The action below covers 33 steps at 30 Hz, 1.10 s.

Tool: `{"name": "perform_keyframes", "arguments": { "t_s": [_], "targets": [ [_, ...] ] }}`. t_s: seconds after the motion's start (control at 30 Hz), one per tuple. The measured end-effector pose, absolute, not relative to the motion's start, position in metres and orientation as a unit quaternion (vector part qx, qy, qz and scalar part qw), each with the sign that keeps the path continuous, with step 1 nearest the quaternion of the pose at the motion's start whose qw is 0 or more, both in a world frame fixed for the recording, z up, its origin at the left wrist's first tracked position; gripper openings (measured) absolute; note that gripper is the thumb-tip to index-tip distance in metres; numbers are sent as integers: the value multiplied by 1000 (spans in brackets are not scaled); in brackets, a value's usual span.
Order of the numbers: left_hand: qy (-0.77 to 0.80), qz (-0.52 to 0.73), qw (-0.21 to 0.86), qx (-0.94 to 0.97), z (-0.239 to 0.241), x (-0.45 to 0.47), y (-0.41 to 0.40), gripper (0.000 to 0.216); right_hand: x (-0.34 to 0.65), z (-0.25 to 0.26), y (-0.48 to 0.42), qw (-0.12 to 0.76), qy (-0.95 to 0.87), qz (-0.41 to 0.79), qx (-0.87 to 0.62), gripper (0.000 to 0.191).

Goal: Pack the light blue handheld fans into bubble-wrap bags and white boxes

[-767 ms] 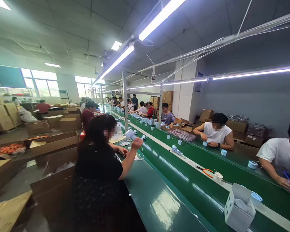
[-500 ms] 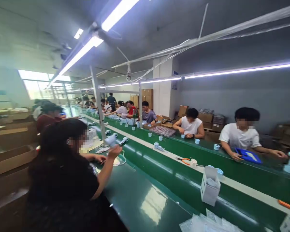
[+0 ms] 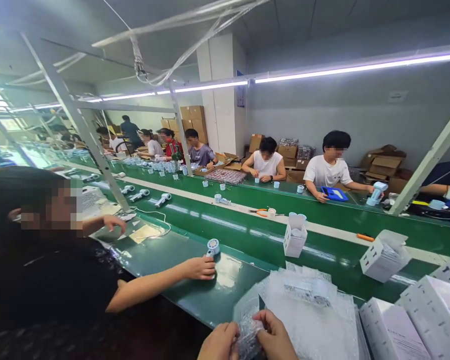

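At the bottom edge, my left hand and my right hand are closed on a clear bubble-wrap bag, pinching it from both sides. What lies inside the bag, if anything, I cannot make out. Just right of my hands is a stack of clear bubble-wrap bags, with a wrapped item on top. Beyond my left hand, a co-worker's hand touches a light-blue handheld fan on the green tabletop.
White boxes stand at the lower right. Open white boxes and several fans sit on the green conveyor. A co-worker sits close on my left. Others work across the line. Orange-handled pliers lie on the divider.
My view has turned right and down, bringing both my hands and the bags into sight. The co-worker on the left has stretched an arm toward me, with the fan now at the tabletop.
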<state>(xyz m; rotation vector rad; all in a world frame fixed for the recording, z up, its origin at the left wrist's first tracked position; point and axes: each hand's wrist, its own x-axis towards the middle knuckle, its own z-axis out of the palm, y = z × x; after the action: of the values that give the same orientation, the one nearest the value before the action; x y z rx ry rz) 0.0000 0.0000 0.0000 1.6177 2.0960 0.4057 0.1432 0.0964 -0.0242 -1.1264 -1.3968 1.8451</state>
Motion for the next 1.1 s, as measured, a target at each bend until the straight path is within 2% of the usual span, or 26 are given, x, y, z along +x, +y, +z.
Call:
{"name": "perform_keyframes", "arguments": {
  "t_s": [0.07,0.13,0.2,0.27,0.4,0.5,0.7,0.8,0.93,1.0,1.1],
  "targets": [
    [762,166,284,558,-7,0,0,21,145,-22,93,262,-489,716,-423,18],
    [719,215,409,519,-17,-6,1,14,145,-19,90,235,-445,741,-445,17],
    [666,274,513,467,-27,-20,7,26,144,-15,88,240,-391,753,-472,19],
    [700,317,483,419,-33,-39,18,37,141,-10,87,273,-342,758,-483,23],
    [838,328,265,348,-37,-86,57,48,130,3,86,291,-303,775,-473,26],
    [872,305,230,305,-46,-108,84,61,120,13,87,279,-337,757,-486,24],
    [860,328,273,280,-56,-115,99,25,97,33,103,272,-439,660,-546,13],
    [820,404,306,266,-31,-116,89,37,87,39,121,257,-465,640,-555,9],
    [737,509,339,286,33,-110,46,57,69,49,149,263,-492,624,-546,8],
    [663,556,399,305,63,-103,19,55,60,55,162,263,-503,624,-536,8],
    [660,526,397,361,87,-94,-9,47,50,64,171,255,-496,646,-521,10]
  ]
}}
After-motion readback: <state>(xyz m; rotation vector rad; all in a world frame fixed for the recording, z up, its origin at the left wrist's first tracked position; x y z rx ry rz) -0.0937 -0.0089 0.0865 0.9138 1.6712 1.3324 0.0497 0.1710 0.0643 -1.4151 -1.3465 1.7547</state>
